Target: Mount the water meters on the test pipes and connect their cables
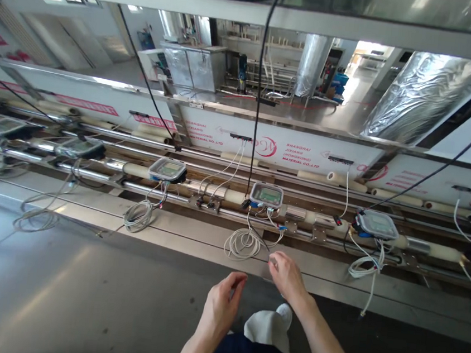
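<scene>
My right hand (288, 275) reaches toward a coiled white cable (244, 242) that lies on the steel bench edge; its fingers pinch together at a thin wire end near the coil. My left hand (222, 304) hovers lower, fingers curled loosely with nothing visible in them. Just above the coil a flow meter with a small display (266, 195) sits clamped on the horizontal pipe line (200, 191). A black cable (260, 89) drops from above to this meter.
More meters (168, 169) (376, 224) sit along the same pipe, each with a white cable coil (139, 215) (363, 264). A white panel with red lettering (289, 148) runs behind. The grey floor (38, 290) lies at the left; my foot in a white shoe (270, 326) is below.
</scene>
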Demonstrator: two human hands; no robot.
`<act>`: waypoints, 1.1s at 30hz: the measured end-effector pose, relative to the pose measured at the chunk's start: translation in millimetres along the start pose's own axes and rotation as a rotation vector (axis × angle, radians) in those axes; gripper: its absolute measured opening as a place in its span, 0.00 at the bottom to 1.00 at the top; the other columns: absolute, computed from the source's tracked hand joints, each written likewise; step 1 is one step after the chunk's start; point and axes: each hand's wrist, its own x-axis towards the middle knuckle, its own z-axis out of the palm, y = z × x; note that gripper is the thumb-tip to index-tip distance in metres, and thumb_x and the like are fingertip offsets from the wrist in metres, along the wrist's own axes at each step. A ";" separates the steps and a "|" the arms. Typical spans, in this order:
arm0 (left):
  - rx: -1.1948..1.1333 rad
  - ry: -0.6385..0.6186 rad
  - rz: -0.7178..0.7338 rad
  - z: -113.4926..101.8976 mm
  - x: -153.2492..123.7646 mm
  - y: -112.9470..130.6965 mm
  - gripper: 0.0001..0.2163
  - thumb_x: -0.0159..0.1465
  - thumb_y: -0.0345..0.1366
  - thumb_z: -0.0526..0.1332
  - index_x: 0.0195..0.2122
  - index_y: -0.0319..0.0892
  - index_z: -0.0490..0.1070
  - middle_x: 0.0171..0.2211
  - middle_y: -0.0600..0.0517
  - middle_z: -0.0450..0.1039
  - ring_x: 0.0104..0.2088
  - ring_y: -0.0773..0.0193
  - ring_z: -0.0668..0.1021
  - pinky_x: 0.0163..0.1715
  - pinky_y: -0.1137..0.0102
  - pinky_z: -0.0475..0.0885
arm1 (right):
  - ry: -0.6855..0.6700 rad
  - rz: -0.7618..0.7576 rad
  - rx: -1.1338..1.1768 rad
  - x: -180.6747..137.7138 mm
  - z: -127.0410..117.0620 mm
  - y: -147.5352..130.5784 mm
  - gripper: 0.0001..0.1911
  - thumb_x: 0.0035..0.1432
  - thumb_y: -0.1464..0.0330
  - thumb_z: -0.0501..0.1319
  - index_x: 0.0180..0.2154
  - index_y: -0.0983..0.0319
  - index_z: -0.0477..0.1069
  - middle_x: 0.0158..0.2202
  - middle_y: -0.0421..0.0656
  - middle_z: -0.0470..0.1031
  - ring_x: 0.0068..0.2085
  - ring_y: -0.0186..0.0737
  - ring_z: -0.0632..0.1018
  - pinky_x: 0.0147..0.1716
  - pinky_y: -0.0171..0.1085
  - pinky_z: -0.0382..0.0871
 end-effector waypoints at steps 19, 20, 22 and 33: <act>0.022 0.074 -0.133 -50.4 23.8 -21.5 0.10 0.62 0.40 0.52 0.35 0.45 0.72 0.33 0.54 0.77 0.34 0.64 0.78 0.35 0.74 0.69 | 0.145 0.410 1.117 141.1 99.5 -16.4 0.29 0.41 0.69 0.63 0.48 0.57 0.64 0.36 0.42 0.77 0.32 0.39 0.78 0.24 0.32 0.69; 0.026 0.071 -0.132 -49.2 26.9 -20.0 0.10 0.62 0.40 0.52 0.35 0.45 0.72 0.33 0.54 0.77 0.34 0.64 0.78 0.35 0.75 0.69 | 0.136 0.420 1.176 144.5 100.3 -16.0 0.28 0.40 0.68 0.64 0.47 0.56 0.65 0.35 0.41 0.77 0.33 0.39 0.79 0.25 0.32 0.69; 0.029 0.059 -0.135 -45.5 32.5 -17.3 0.10 0.62 0.40 0.53 0.35 0.45 0.72 0.33 0.54 0.77 0.34 0.65 0.78 0.35 0.75 0.68 | 0.130 0.436 1.266 147.7 101.2 -14.3 0.26 0.39 0.65 0.66 0.44 0.56 0.66 0.34 0.40 0.77 0.34 0.38 0.79 0.26 0.31 0.69; -0.029 -0.127 -0.054 -46.8 73.5 -36.3 0.09 0.62 0.37 0.52 0.36 0.44 0.72 0.32 0.53 0.78 0.34 0.63 0.78 0.37 0.72 0.69 | 0.445 0.556 1.423 152.1 113.3 -14.2 0.20 0.35 0.61 0.70 0.29 0.60 0.65 0.28 0.40 0.78 0.35 0.38 0.79 0.33 0.36 0.73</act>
